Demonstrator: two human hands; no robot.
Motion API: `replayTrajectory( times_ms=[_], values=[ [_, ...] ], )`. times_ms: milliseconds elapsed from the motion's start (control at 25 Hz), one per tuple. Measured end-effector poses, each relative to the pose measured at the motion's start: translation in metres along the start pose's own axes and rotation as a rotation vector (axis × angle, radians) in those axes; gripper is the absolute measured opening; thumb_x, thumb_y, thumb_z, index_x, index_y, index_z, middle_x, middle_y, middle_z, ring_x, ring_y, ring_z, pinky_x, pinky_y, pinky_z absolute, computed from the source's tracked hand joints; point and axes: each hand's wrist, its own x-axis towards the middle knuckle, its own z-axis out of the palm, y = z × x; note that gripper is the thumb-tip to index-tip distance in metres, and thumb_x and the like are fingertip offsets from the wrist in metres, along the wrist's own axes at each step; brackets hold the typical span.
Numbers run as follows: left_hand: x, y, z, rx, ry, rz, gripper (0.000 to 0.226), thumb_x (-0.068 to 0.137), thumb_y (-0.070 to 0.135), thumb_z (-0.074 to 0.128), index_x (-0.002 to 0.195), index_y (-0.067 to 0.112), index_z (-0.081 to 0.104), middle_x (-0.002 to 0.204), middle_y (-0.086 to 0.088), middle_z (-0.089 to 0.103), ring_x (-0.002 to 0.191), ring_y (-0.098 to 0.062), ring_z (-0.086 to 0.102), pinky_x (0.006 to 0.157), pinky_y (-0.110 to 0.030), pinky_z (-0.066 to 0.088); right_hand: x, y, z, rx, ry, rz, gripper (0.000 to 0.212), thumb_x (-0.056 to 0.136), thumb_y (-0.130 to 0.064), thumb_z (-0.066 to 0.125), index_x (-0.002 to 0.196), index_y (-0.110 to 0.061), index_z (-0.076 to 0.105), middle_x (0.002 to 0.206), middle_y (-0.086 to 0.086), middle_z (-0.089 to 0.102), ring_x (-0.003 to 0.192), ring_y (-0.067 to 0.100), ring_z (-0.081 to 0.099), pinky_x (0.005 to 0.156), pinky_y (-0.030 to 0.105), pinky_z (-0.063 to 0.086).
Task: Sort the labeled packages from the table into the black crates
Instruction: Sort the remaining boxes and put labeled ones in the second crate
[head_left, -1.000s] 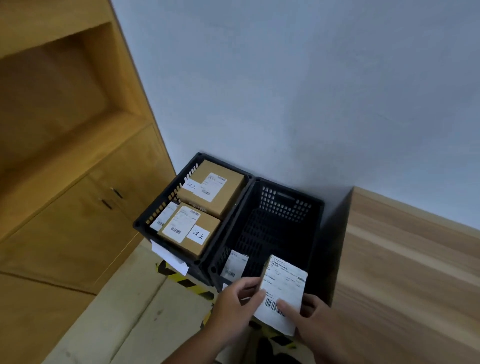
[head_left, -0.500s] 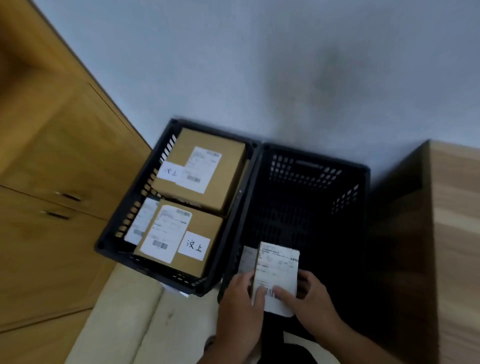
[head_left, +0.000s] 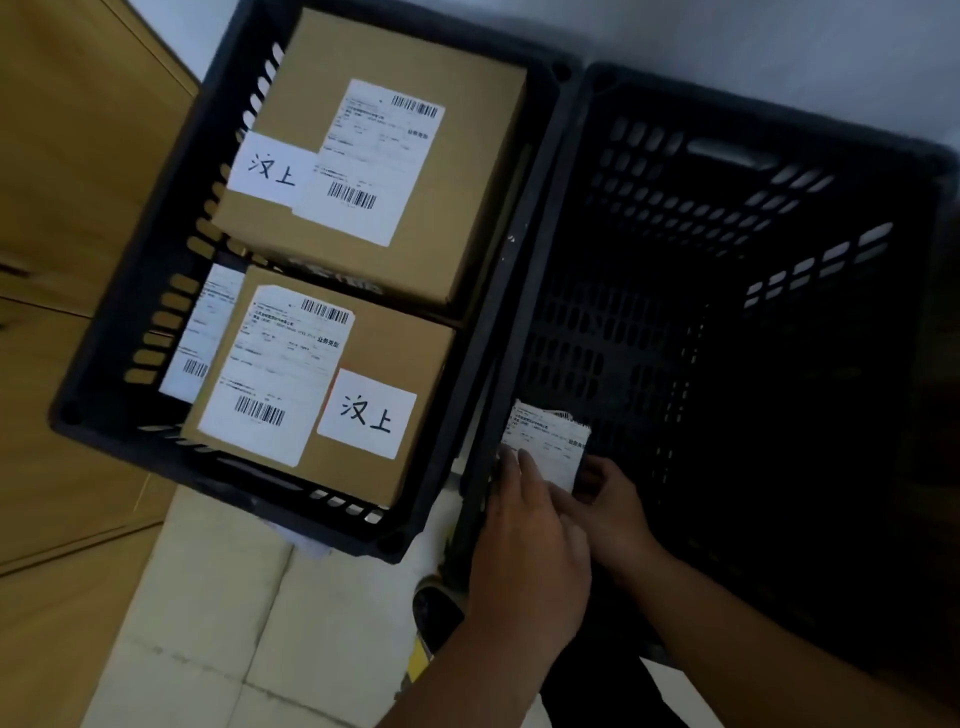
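Note:
Two black crates stand side by side on the floor. The left crate holds two brown boxes with white labels, one at the back and one at the front. The right crate is dark inside. Both my hands hold a small labelled package low inside the right crate, near its front left corner. My left hand grips its left side with fingers over the label. My right hand holds its right side, partly hidden behind the left hand.
A wooden cabinet stands to the left of the crates. Pale floor tiles lie in front of them, with a strip of yellow and black tape near my left wrist. A grey wall runs behind.
The package has gone down from above the right crate's front rim into the crate, both hands following it. The view has dropped much closer over the crates.

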Motion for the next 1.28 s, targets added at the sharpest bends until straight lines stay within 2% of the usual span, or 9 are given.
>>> replayTrajectory(
  times_ms=[200, 360, 520, 640, 760, 880, 1080, 1280],
  values=[
    [-0.013, 0.002, -0.011, -0.12, -0.044, 0.058, 0.065, 0.107, 0.036, 0.041, 0.164, 0.031, 0.009, 0.169, 0.019, 0.009, 0.154, 0.001, 0.006, 0.113, -0.012, 0.011, 0.0, -0.005, 0.0, -0.082, 0.004, 0.0, 0.056, 0.083, -0.022, 0.084, 0.129, -0.012, 0.056, 0.118, 0.001, 0.069, 0.101, 0.011, 0.068, 0.075, 0.021, 0.054],
    [-0.034, 0.017, -0.034, -0.057, -0.075, 0.105, 0.06, 0.108, 0.038, 0.041, 0.163, 0.034, 0.016, 0.167, 0.022, 0.015, 0.153, 0.001, 0.012, 0.116, -0.015, 0.017, -0.026, -0.025, -0.02, -0.157, 0.066, -0.065, 0.072, 0.083, -0.034, 0.083, 0.142, -0.011, 0.049, 0.135, 0.005, 0.062, 0.119, 0.017, 0.06, 0.095, 0.032, 0.053],
    [-0.076, 0.048, -0.076, 0.042, -0.095, 0.17, 0.054, 0.109, 0.038, 0.041, 0.16, 0.034, 0.025, 0.165, 0.019, 0.021, 0.15, -0.003, 0.022, 0.121, -0.025, 0.028, -0.096, -0.059, -0.065, -0.246, 0.149, -0.178, 0.07, 0.085, -0.036, 0.081, 0.144, -0.016, 0.048, 0.139, 0.0, 0.057, 0.114, 0.006, 0.05, 0.096, 0.022, 0.043],
    [-0.126, 0.08, -0.108, 0.126, -0.059, 0.289, 0.052, 0.107, 0.04, 0.044, 0.157, 0.035, 0.029, 0.161, 0.02, 0.028, 0.146, -0.002, 0.028, 0.115, -0.021, 0.031, -0.179, -0.082, -0.107, -0.384, 0.208, -0.291, 0.069, 0.087, -0.04, 0.077, 0.146, -0.024, 0.044, 0.14, -0.009, 0.052, 0.127, 0.006, 0.049, 0.106, 0.021, 0.04],
    [-0.177, 0.109, -0.127, 0.219, -0.021, 0.473, 0.057, 0.105, 0.044, 0.047, 0.158, 0.038, 0.025, 0.16, 0.021, 0.029, 0.145, -0.001, 0.029, 0.116, -0.021, 0.03, -0.271, -0.087, -0.148, -0.598, 0.352, -0.497, 0.066, 0.09, -0.047, 0.068, 0.148, -0.032, 0.04, 0.148, -0.018, 0.042, 0.139, 0.003, 0.039, 0.117, 0.022, 0.034],
    [-0.215, 0.138, -0.128, 0.268, -0.031, 0.594, 0.058, 0.104, 0.049, 0.046, 0.158, 0.04, 0.026, 0.159, 0.022, 0.029, 0.145, -0.003, 0.031, 0.117, -0.026, 0.033, -0.347, -0.079, -0.181, -0.674, 0.514, -0.607, 0.065, 0.092, -0.047, 0.062, 0.15, -0.03, 0.041, 0.154, -0.016, 0.039, 0.143, 0.004, 0.034, 0.119, 0.023, 0.03],
    [-0.271, 0.193, -0.099, 0.322, 0.003, 0.819, 0.053, 0.104, 0.048, 0.047, 0.154, 0.038, 0.033, 0.153, 0.024, 0.034, 0.139, -0.001, 0.037, 0.111, -0.021, 0.034, -0.445, -0.044, -0.237, -0.643, 0.765, -0.613, 0.062, 0.091, -0.044, 0.061, 0.148, -0.029, 0.043, 0.152, -0.015, 0.039, 0.142, 0.004, 0.036, 0.116, 0.018, 0.031],
    [-0.324, 0.253, -0.042, 0.356, -0.013, 1.025, 0.053, 0.1, 0.046, 0.054, 0.15, 0.04, 0.037, 0.148, 0.025, 0.038, 0.136, 0.0, 0.039, 0.112, -0.021, 0.034, -0.506, 0.021, -0.294, -0.554, 0.93, -0.515, 0.063, 0.089, -0.044, 0.063, 0.147, -0.03, 0.042, 0.152, -0.015, 0.038, 0.14, 0.007, 0.038, 0.115, 0.022, 0.033]
  ],
)
